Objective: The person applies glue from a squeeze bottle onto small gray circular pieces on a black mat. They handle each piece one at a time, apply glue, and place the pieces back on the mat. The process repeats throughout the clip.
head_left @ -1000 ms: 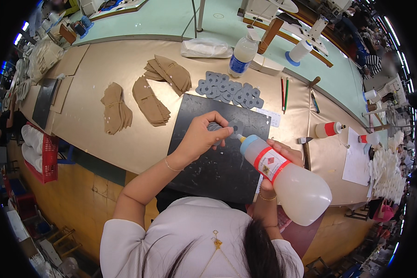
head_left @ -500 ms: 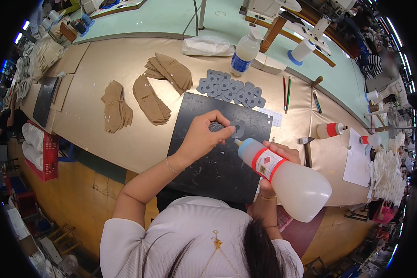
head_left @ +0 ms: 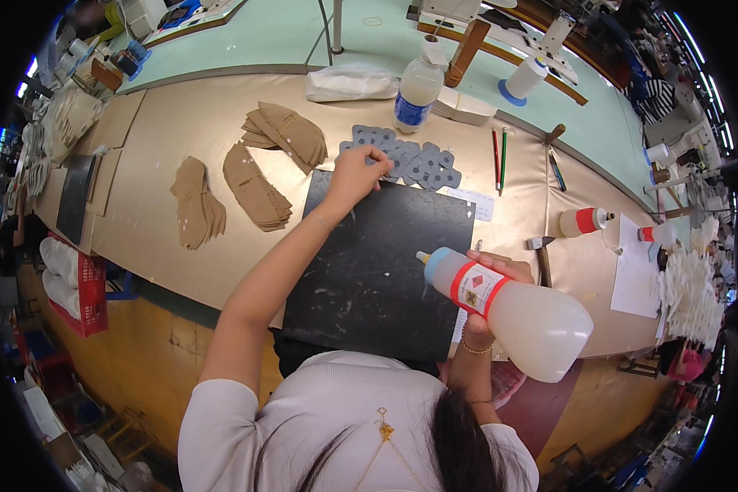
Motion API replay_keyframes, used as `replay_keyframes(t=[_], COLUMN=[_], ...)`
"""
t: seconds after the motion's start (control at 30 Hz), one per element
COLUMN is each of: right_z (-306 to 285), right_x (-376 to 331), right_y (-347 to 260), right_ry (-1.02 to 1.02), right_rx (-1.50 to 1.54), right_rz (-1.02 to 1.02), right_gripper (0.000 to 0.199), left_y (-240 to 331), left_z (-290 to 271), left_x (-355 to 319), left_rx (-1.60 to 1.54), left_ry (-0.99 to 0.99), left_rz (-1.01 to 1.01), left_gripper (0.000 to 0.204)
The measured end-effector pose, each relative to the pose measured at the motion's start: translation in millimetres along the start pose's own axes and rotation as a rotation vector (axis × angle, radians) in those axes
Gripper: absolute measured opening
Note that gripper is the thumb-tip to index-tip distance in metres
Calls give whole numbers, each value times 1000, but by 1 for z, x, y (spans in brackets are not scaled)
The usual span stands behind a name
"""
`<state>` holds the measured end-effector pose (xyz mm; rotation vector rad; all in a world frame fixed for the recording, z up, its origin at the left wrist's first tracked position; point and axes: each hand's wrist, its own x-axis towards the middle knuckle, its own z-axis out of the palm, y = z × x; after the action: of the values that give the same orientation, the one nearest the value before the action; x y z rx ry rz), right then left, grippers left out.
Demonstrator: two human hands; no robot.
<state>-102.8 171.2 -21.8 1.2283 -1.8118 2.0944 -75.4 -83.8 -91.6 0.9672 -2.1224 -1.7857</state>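
Nearest, the right hand [head_left: 485, 279] was clamped around a translucent glue bottle [head_left: 508, 305] with a blue nozzle and red band, tilted with the nozzle over the right edge of the black mat [head_left: 377, 271] on the table [head_left: 180, 131]. Farther out, the left hand [head_left: 354, 174] reached past the mat's far edge, fingers pinched together on one of the grey cut pieces [head_left: 410, 160]. Tan leather pieces [head_left: 254, 184] lay to the left, a water bottle [head_left: 416, 92] beyond.

A single head-worn fisheye view looks steeply down from close above the person's shoulders onto the tan workbench [head_left: 180, 131], facing the far green table [head_left: 287, 33]; edges curve.
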Motion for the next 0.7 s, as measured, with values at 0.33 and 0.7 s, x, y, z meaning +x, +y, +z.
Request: replay_keyframes(t=[0.33, 0.7], right_z=[-1, 13], right_x=[1, 8], right_y=[6, 0], right_ry=[57, 36], right_rx=[15, -24], right_rz=[92, 4], right_gripper=[84, 86], left_y=[-10, 19], left_z=[-33, -25], left_x=[-15, -103], left_rx=[-647, -579], left_ry=[-150, -313], left_rz=[-223, -199], left_gripper=[22, 25])
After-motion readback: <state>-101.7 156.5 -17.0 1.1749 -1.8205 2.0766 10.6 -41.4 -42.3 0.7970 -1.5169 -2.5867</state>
